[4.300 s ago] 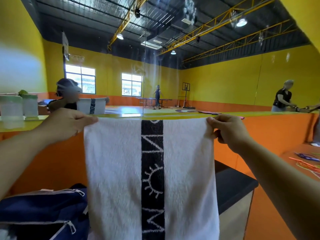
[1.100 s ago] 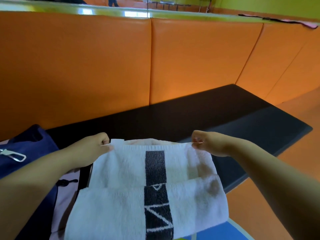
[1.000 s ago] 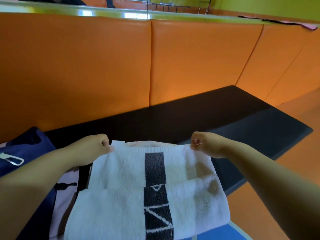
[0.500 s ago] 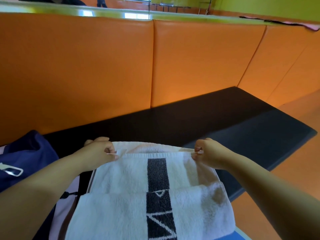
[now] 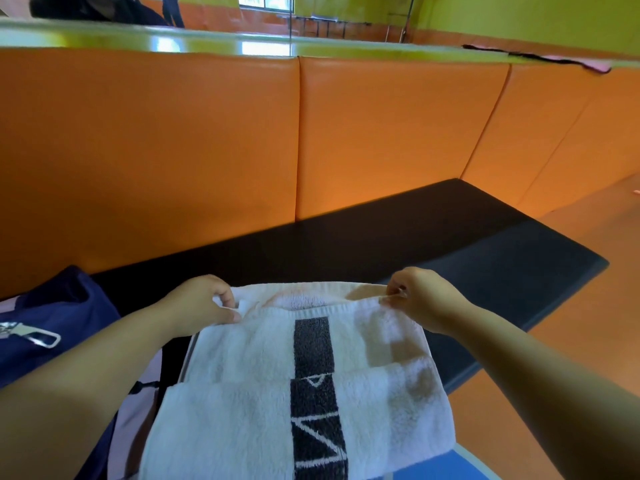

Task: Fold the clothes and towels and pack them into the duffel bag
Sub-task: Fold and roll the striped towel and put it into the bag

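Centrally, white terry towel with black woven stripe (image 5: 263,393), folded on black bench (image 5: 485,258); left hand (image 5: 204,303) and right hand (image 5: 422,297) pinch its far corners. Navy duffel bag (image 5: 52,323) at 9 o'clock.

Indoor sports hall or gym, going by the build: orange padded wall panels (image 5: 207,150) run behind the black tabletop (image 5: 450,244), capped by a glossy green ledge (image 5: 207,41), with orange floor (image 5: 571,306) to the right. Beyond the ledge is a big open room with yellow-green walls (image 5: 519,15) and a window (image 5: 265,1). Navy duffel bag (image 5: 62,306) at left fits that.
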`<state>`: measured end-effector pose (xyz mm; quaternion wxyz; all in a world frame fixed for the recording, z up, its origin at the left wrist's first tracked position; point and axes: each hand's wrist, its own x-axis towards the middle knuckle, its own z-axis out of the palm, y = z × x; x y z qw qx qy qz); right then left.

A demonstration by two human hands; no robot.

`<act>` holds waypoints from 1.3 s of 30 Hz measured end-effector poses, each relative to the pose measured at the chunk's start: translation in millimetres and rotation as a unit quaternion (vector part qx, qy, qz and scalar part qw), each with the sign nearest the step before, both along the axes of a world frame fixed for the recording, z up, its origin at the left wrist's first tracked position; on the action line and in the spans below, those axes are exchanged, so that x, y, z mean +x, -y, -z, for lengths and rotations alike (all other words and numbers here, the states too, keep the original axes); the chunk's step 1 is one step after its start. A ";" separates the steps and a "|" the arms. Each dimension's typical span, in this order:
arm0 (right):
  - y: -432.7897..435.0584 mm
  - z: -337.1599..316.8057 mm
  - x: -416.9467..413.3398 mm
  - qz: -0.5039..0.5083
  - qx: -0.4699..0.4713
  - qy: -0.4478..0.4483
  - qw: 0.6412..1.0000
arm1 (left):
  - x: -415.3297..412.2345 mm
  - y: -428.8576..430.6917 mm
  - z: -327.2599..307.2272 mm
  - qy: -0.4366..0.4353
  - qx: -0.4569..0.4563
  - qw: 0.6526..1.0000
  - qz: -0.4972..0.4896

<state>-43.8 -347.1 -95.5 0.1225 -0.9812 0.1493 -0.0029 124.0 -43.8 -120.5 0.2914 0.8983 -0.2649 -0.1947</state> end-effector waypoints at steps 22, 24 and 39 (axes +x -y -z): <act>-37.7 -118.3 -102.5 0.021 0.039 0.234 0.971 | -107.2 -59.1 -116.9 0.032 -0.222 0.973 -0.054; -41.8 -132.7 -111.1 0.025 0.052 0.261 0.964 | -114.2 -62.4 -131.0 0.053 -0.229 0.971 -0.044; -68.2 -219.7 -171.5 0.042 0.073 0.336 0.938 | -158.9 -96.5 -237.7 0.241 -0.183 0.953 0.019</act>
